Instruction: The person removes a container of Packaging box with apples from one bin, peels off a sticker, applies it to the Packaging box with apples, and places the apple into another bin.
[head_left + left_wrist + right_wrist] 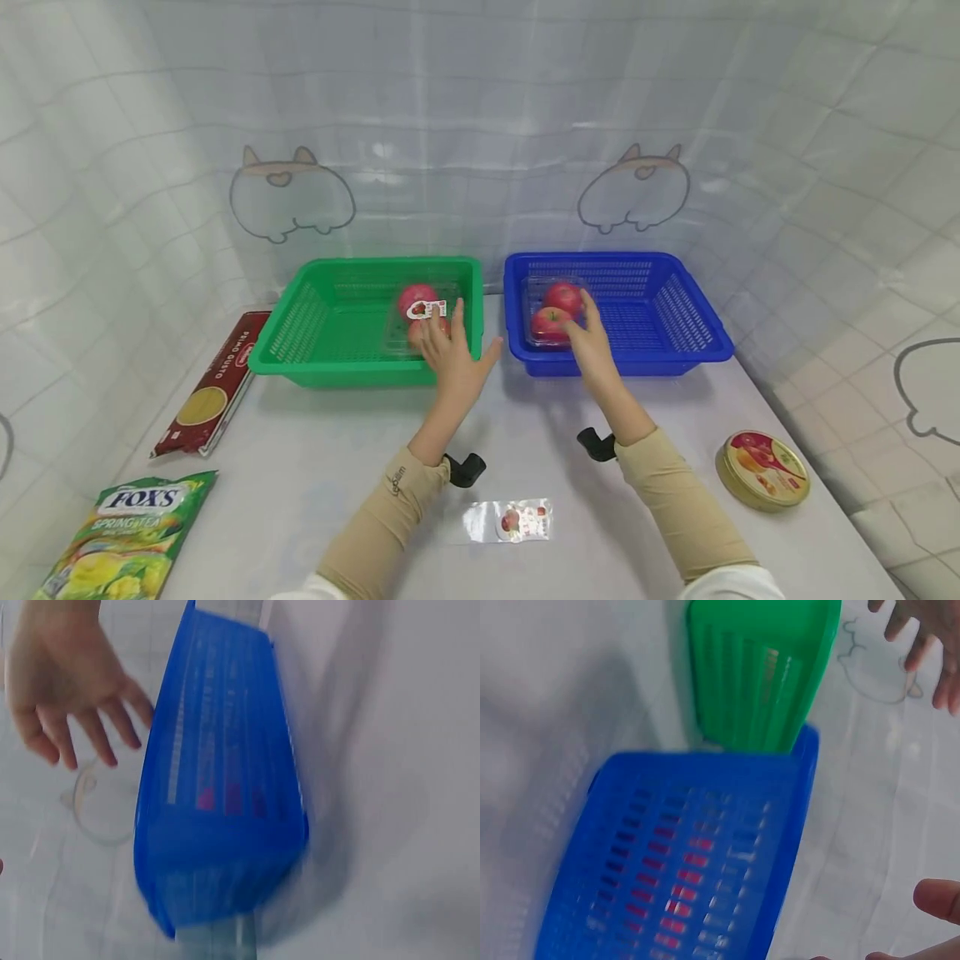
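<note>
A green basket (330,333) holds a clear pack of red apples (417,302) with a white label. Beside it on the right, a blue basket (675,329) holds another clear pack of red apples (558,310). My left hand (450,346) hovers over the green basket's front right corner with straight fingers, at the near edge of its apple pack. My right hand (587,333) reaches over the blue basket's front wall, fingers straight, by that pack. The blurred right wrist view shows both the blue basket (682,855) and the green basket (765,675).
On the white table (315,467) a red pasta packet (210,392) lies left of the green basket. A green Fox's sweet bag (127,533) is at the front left. A round tin (761,468) sits at the right, a small clear labelled film (513,521) near me.
</note>
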A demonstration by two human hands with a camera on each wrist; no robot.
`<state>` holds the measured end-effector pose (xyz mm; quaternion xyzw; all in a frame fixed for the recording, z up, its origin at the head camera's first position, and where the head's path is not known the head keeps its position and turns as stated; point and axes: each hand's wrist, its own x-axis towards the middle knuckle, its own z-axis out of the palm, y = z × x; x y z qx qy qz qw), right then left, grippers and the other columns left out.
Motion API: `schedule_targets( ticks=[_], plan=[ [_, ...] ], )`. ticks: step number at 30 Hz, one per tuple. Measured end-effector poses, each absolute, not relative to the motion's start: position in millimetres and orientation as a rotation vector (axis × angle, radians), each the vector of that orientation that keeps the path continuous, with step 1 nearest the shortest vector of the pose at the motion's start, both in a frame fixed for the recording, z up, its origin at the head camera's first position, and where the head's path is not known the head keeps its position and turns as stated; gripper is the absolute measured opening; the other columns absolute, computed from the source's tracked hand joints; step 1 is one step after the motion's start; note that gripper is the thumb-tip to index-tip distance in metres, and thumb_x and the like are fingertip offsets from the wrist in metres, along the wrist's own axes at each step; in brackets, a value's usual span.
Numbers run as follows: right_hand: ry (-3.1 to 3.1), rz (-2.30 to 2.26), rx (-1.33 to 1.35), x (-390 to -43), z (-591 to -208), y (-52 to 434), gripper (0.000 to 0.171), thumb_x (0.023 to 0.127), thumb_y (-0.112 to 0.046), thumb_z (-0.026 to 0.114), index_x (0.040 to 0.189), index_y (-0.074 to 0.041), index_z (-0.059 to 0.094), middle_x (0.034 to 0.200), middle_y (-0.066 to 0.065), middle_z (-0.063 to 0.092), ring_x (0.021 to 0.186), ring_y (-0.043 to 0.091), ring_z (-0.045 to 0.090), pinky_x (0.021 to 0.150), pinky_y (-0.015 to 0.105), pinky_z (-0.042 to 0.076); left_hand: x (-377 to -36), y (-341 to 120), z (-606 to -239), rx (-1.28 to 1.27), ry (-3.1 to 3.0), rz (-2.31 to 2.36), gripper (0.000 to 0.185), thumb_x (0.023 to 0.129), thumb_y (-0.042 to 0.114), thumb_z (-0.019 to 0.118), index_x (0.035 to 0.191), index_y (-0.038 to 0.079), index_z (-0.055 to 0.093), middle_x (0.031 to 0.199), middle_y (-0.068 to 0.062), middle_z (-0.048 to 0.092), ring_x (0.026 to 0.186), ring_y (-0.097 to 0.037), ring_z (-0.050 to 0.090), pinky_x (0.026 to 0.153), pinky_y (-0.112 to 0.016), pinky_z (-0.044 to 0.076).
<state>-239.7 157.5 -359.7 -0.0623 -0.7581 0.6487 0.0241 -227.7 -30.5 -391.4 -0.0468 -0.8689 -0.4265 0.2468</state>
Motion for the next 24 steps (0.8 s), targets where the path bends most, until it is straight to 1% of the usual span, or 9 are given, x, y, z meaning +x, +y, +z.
schedule_targets(
  ticks=[2,5,8,10,12,15,18,20,24],
  plan=[
    [-2.354,2.001,-0.212,-242,-360,163,0.067,0.093,-0.014,0.042,0.150,-0.024,0.008,0.154,0.010,0.010,0.140,0.030,0.009,0.109,0.052,0.015,-226,-20,-391,-0.171,-2.382,-1.196,0.080,0.082,0.035,0.067,0.146,0.016,0.024,0.150,-0.019,0.005,0.137,-0.040,-0.002,0.105,-0.061,0.003],
    [-2.356,1.971,-0.229,-249,-360,173,0.068,0.092,-0.013,0.040,0.150,-0.023,0.005,0.155,0.008,0.005,0.141,0.030,0.005,0.109,0.054,0.013,-224,-4,-392,-0.236,-2.389,-1.235,0.078,0.082,0.033,0.067,0.146,0.014,0.026,0.150,-0.020,0.005,0.137,-0.042,-0.004,0.104,-0.064,0.006],
    [-2.361,1.907,-0.240,-258,-362,183,0.069,0.091,-0.011,0.040,0.150,-0.019,0.004,0.155,0.008,0.002,0.141,0.031,0.003,0.109,0.055,0.013,-223,10,-393,-0.302,-2.402,-1.289,0.076,0.083,0.032,0.066,0.145,0.012,0.027,0.151,-0.020,0.004,0.137,-0.043,-0.004,0.102,-0.067,0.012],
    [-2.379,1.867,-0.249,-265,-363,190,0.070,0.091,-0.011,0.040,0.150,-0.018,0.002,0.155,0.008,0.000,0.141,0.031,0.002,0.109,0.055,0.014,-222,17,-395,-0.334,-2.414,-1.347,0.076,0.083,0.031,0.066,0.145,0.013,0.026,0.151,-0.020,0.002,0.137,-0.043,-0.005,0.102,-0.067,0.013],
    [-2.411,1.834,-0.254,-273,-365,195,0.071,0.091,-0.011,0.039,0.150,-0.016,0.001,0.155,0.010,-0.001,0.140,0.032,0.001,0.109,0.055,0.014,-222,22,-398,-0.338,-2.449,-1.394,0.077,0.084,0.033,0.065,0.146,0.015,0.025,0.151,-0.018,0.000,0.137,-0.042,-0.006,0.102,-0.067,0.014],
    [-2.467,1.815,-0.264,-285,-369,201,0.074,0.091,-0.012,0.041,0.149,-0.015,-0.005,0.154,0.014,-0.004,0.140,0.034,-0.001,0.109,0.055,0.014,-225,28,-403,-0.325,-2.479,-1.454,0.077,0.084,0.033,0.065,0.147,0.015,0.024,0.151,-0.017,-0.001,0.138,-0.040,-0.006,0.102,-0.066,0.015],
    [-2.534,1.807,-0.290,-296,-372,205,0.080,0.090,-0.014,0.044,0.148,-0.014,-0.011,0.152,0.020,-0.006,0.139,0.038,-0.003,0.108,0.056,0.013,-229,30,-409,-0.300,-2.502,-1.522,0.077,0.085,0.033,0.064,0.147,0.013,0.022,0.151,-0.017,-0.003,0.138,-0.040,-0.003,0.102,-0.063,0.019],
    [-2.580,1.810,-0.326,-302,-375,206,0.083,0.090,-0.015,0.046,0.147,-0.015,-0.015,0.152,0.023,-0.008,0.138,0.040,-0.003,0.108,0.057,0.013,-231,32,-412,-0.273,-2.516,-1.578,0.077,0.086,0.033,0.063,0.147,0.014,0.021,0.151,-0.018,-0.003,0.137,-0.042,0.002,0.101,-0.062,0.023],
    [-2.677,1.796,-0.377,-308,-383,210,0.085,0.091,-0.019,0.048,0.147,-0.015,-0.016,0.151,0.025,-0.010,0.138,0.042,-0.006,0.108,0.058,0.012,-234,34,-417,-0.230,-2.534,-1.700,0.078,0.087,0.035,0.062,0.148,0.016,0.017,0.150,-0.021,-0.004,0.134,-0.046,0.016,0.100,-0.060,0.029]
  ],
)
